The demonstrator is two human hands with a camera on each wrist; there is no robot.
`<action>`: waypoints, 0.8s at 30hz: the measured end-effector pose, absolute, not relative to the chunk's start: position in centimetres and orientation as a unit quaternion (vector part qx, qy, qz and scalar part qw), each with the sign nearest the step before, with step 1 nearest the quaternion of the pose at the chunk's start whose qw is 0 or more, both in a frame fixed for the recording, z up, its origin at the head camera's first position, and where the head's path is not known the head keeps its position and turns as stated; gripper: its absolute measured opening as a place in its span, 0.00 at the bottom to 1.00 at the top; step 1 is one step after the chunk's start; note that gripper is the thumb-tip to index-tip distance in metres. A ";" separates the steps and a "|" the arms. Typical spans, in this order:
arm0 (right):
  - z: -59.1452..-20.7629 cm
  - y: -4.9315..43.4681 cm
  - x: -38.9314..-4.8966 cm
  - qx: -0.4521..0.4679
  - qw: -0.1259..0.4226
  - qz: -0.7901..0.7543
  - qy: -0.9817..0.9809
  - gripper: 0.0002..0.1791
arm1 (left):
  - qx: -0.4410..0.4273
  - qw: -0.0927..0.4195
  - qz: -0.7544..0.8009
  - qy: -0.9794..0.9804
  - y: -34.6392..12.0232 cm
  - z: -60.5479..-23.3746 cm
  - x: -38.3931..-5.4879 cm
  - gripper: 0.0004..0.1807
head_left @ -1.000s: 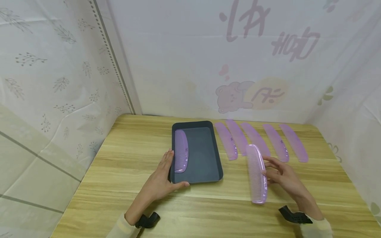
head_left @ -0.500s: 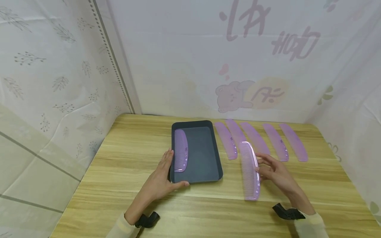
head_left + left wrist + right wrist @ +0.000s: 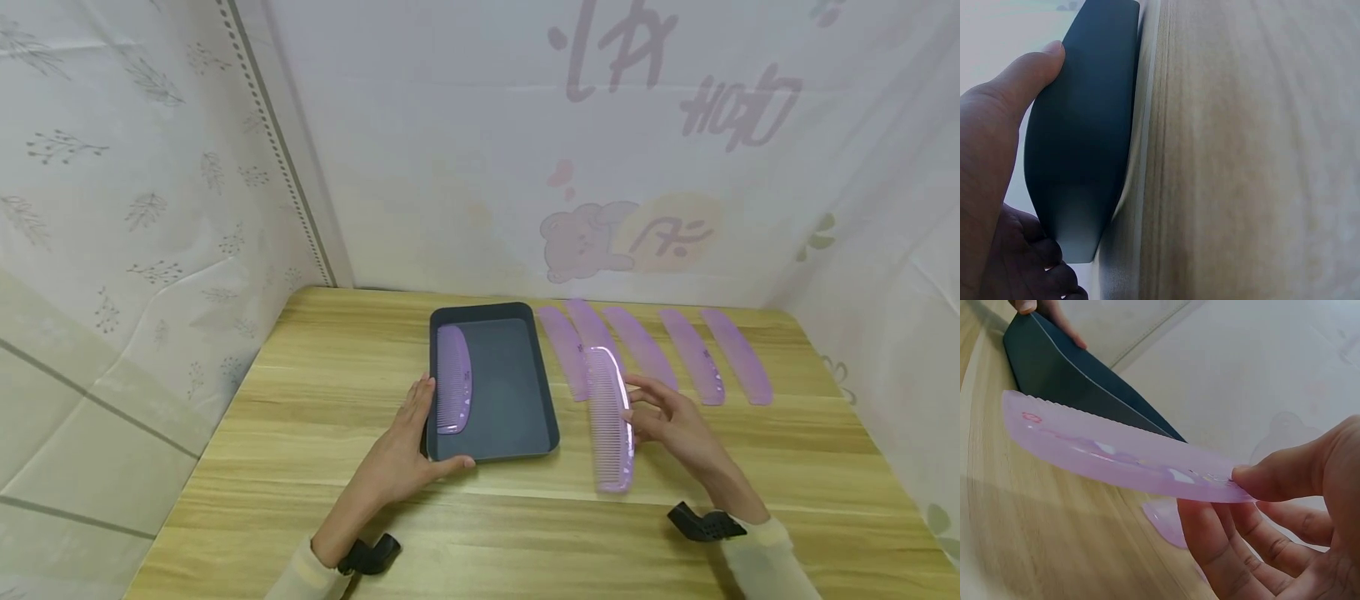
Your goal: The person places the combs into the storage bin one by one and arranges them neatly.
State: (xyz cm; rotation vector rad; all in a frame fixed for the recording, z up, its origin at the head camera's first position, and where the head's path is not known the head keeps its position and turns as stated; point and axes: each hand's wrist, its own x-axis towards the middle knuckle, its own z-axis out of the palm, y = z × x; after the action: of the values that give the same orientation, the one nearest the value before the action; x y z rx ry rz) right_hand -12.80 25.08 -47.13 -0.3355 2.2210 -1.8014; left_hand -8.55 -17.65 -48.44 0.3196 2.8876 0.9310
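Note:
My right hand pinches a translucent purple comb by its spine, between thumb and fingers. In the right wrist view the comb is held above the table, its teeth towards the tray. A dark grey rectangular tray lies to the left of it. Inside, along the tray's left wall, rests another purple comb. My left hand rests against the tray's near left corner, straight fingers along the left side and thumb at the front edge. The left wrist view shows the thumb touching the tray's outer wall.
Several more purple combs lie in a slanted row right of the tray, including a far right comb and one near the tray, partly behind the held comb. The wooden table ends at a printed curtain behind.
My right hand has moved left with its comb, closer to the tray, and slightly away from me. The left hand, the tray and the other combs have stayed in place.

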 end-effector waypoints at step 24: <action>-46.1 20.5 -15.4 -0.102 0.133 -0.640 0.750 0.34 | 0.097 0.045 0.309 0.945 -17.4 -48.5 -8.7 0.75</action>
State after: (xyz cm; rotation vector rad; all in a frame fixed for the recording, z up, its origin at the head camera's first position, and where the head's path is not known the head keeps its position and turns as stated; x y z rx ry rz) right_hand -15.36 20.54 -46.15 -0.2961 2.1756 -1.8549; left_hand -8.66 -17.44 -48.53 0.2974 2.8855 0.9445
